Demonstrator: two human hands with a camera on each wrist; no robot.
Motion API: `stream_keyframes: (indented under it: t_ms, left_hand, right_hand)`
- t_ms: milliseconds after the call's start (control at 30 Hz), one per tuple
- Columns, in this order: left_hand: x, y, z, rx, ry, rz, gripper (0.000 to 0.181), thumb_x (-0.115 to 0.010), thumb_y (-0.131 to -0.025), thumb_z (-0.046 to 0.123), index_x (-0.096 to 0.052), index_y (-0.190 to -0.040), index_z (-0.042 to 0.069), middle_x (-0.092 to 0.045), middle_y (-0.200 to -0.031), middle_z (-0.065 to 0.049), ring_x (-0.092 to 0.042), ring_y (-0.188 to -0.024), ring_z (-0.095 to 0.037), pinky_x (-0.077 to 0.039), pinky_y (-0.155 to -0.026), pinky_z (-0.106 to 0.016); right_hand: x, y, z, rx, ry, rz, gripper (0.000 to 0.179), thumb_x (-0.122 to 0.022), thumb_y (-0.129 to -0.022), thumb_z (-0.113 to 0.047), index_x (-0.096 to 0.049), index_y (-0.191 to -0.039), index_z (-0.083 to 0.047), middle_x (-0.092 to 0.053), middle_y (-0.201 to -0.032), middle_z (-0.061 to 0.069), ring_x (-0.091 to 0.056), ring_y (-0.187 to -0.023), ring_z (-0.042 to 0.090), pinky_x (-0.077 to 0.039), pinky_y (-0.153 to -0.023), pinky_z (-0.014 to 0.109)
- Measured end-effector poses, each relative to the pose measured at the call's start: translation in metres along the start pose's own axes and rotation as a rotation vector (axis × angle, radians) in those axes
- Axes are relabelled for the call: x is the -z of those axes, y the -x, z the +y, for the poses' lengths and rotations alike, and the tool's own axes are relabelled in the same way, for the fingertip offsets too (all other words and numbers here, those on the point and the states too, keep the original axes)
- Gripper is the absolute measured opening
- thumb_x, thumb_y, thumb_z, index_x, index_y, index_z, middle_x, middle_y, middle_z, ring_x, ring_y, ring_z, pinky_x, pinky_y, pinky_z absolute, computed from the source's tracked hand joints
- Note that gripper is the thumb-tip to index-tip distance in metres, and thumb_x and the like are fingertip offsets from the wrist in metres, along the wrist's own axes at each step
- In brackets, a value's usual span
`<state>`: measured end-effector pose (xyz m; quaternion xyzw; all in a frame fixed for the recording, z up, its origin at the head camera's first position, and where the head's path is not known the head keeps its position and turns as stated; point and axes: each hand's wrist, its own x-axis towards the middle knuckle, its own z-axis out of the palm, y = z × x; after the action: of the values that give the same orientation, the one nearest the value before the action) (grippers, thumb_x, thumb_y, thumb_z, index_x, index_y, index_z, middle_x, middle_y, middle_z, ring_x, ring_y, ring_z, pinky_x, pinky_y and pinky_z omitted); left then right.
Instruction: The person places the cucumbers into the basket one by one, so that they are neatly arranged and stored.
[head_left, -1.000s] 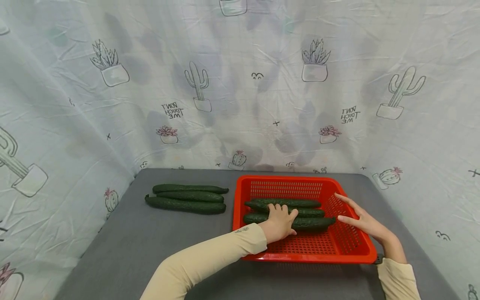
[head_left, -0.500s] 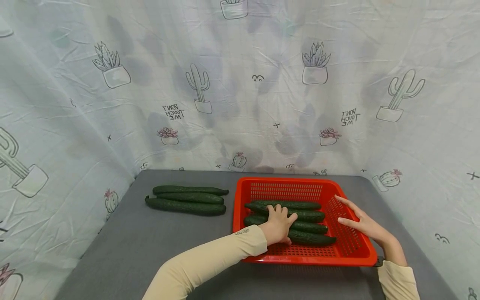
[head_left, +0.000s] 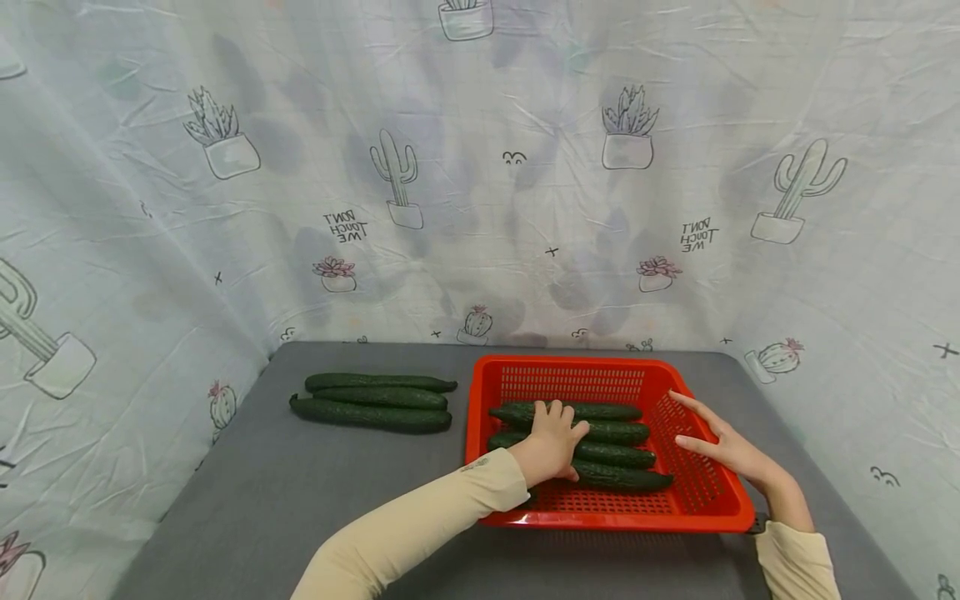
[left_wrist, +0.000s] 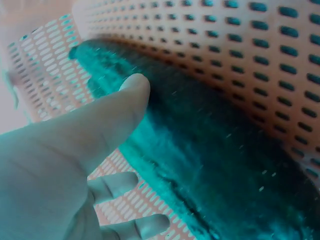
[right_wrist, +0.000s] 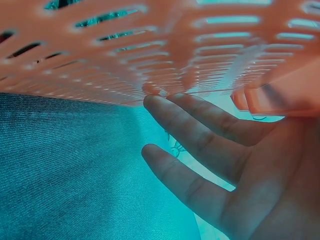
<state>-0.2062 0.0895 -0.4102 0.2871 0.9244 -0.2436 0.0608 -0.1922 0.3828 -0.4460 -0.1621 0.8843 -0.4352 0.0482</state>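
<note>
In the head view my left hand [head_left: 551, 442] reaches across several dark green cucumbers [head_left: 611, 431] lying side by side in a red plastic basket [head_left: 615, 522]. The front cucumber [head_left: 622, 476] passes partly beneath that hand. In the left wrist view the thumb overlaps this cucumber [left_wrist: 200, 130], and two fingertips stretch out beside it, not curled round it. At the basket's right end, my right hand [head_left: 738, 450] straddles the rim. Its thumb and one finger lie over the inside; in the right wrist view the other fingers [right_wrist: 200, 130] extend along the outside of the slotted wall.
Three more cucumbers [head_left: 375, 398] lie together on the grey tabletop [head_left: 285, 500], left of the basket. White curtains [head_left: 480, 208] printed with potted plants close off the back and both sides.
The front cucumber has come down from the left hand onto the basket floor, nearest the front wall. Afterwards the left hand slid slightly left. My right hand has stayed at the rim.
</note>
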Motion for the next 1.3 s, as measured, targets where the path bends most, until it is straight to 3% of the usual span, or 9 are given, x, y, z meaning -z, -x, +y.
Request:
stream_keyframes:
  t_ms: [700, 1100, 1300]
  left_hand:
    - [0.014, 0.018, -0.037, 0.026, 0.241, 0.147, 0.067, -0.051, -0.078, 0.07, -0.036, -0.132, 0.033, -0.041, -0.131, -0.001, -0.037, -0.121, -0.023, -0.033, -0.099, -0.044]
    - [0.017, 0.044, -0.069, 0.03, 0.448, 0.246, 0.062, -0.056, -0.082, 0.061, -0.04, -0.129, 0.025, -0.043, -0.128, -0.005, -0.038, -0.116, -0.026, -0.033, -0.095, -0.046]
    - [0.007, 0.056, -0.086, 0.034, 0.521, 0.297, 0.06, -0.052, -0.082, 0.063, -0.043, -0.126, 0.023, -0.044, -0.12, -0.003, -0.037, -0.106, -0.024, -0.033, -0.086, -0.041]
  right_hand:
    - [-0.001, -0.001, -0.006, -0.007, -0.035, -0.008, 0.07, -0.058, -0.091, -0.015, -0.019, -0.148, -0.014, -0.011, -0.152, 0.021, -0.012, -0.131, 0.044, -0.02, -0.088, 0.073]
    - [0.0, 0.0, -0.004, 0.007, -0.025, -0.002, 0.07, -0.058, -0.09, -0.014, -0.019, -0.148, -0.016, -0.011, -0.152, 0.021, -0.012, -0.131, 0.043, -0.021, -0.087, 0.073]
    - [0.0, -0.001, -0.004, -0.004, -0.016, 0.001, 0.07, -0.059, -0.09, -0.015, -0.02, -0.148, -0.017, -0.011, -0.152, 0.021, -0.012, -0.131, 0.045, -0.02, -0.087, 0.073]
